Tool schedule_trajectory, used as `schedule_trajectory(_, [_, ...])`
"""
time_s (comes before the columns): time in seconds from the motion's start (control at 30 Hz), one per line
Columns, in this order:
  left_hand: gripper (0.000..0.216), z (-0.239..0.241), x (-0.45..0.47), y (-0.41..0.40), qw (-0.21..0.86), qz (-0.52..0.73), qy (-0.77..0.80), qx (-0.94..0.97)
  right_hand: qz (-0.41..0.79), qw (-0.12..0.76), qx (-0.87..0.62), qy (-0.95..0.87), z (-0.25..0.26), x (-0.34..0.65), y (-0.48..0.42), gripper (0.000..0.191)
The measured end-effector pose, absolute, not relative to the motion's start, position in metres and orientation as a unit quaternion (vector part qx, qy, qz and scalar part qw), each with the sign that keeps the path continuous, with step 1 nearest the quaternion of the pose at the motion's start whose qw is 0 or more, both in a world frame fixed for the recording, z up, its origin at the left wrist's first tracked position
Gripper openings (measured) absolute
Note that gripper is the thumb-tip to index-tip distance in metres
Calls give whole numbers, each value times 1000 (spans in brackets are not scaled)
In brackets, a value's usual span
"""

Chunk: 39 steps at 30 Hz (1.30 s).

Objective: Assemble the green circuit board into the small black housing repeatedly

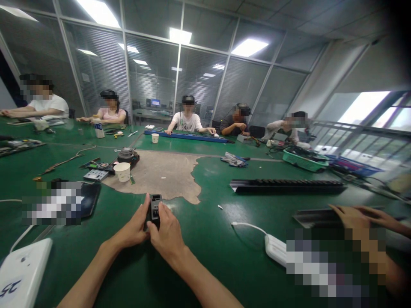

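Both my hands hold a small black device (156, 208) upright over the green table (212, 239). My left hand (136, 226) wraps its left side with the thumb up along it. My right hand (168, 234) grips its right side, fingers closed around it. The device has a grey top and small parts on its face that I cannot make out. Its lower half is hidden by my fingers.
A white paper cup (122, 172) and electronic parts (105, 167) lie ahead on the left by a worn patch (167, 175). A long black rail (285, 185) lies right. A white power strip (274, 248) and a co-worker's hands (359, 216) are at right. Several people sit around the far side.
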<state>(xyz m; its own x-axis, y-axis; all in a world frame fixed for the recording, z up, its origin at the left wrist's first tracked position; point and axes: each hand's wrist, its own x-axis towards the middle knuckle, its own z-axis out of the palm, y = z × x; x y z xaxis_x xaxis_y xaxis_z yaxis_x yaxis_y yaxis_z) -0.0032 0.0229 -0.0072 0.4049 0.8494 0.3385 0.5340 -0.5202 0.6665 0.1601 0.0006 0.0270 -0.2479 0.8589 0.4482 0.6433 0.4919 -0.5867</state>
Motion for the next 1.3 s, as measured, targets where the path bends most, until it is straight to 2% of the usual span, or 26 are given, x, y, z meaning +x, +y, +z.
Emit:
schedule_trajectory(0.17, [107,-5,-3,21,247,331,437,799,134,417,-475,-763,47,177,7,63])
schedule_trajectory(0.33, [115,-5,-5,22,246,311,454,797,102,419,-497,-753,41,216,17,59])
schedule_trajectory(0.67, [113,-8,-5,24,251,292,465,797,86,358,-542,-755,-3,243,11,64])
schedule_trajectory(0.8, [109,-10,-5,24,236,280,465,806,80,367,-548,-747,-8,243,10,70])
schedule_trajectory(0.97, [106,-9,-3,25,214,268,477,809,93,370,-542,-749,-10,243,10,61])
schedule_trajectory(1.3, [109,-5,-4,23,232,279,471,804,143,451,-480,-739,30,221,8,55])
